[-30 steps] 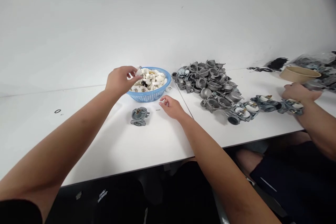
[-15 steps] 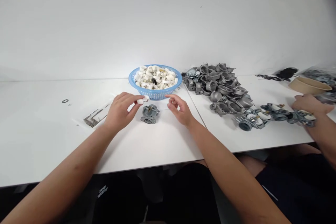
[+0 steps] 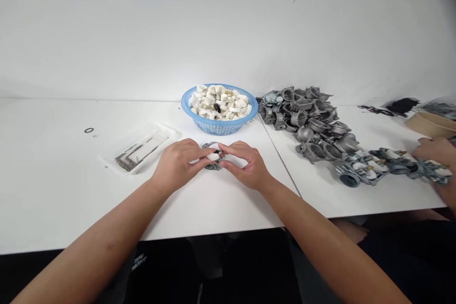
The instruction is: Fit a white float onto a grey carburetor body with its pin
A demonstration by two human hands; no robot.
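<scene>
A carburetor body (image 3: 213, 167) sits on the table in front of me, mostly covered by my fingers. Over its top, a white carburetor float (image 3: 213, 156) is pinched between the thumb and forefinger of my left hand (image 3: 181, 164). From the other side my right hand (image 3: 248, 164) closes its thumb and forefinger around the float's right end. Whether a thin pin is also between those right fingertips is hidden.
Behind my hands stands a blue basket (image 3: 220, 127) heaped with white floats. A white tray (image 3: 167, 132) with thin metal pins lies left. Grey carburetor bowls (image 3: 313, 123) are piled right, near carburetors with floats (image 3: 363, 168) and a co-worker's hand (image 3: 432, 149). A black ring (image 3: 89, 130) lies far left.
My left hand has brought the float right and down onto the carburetor body. My right hand, earlier apart with a thin pin at its fingertips, has closed in on the float. The view has shifted slightly.
</scene>
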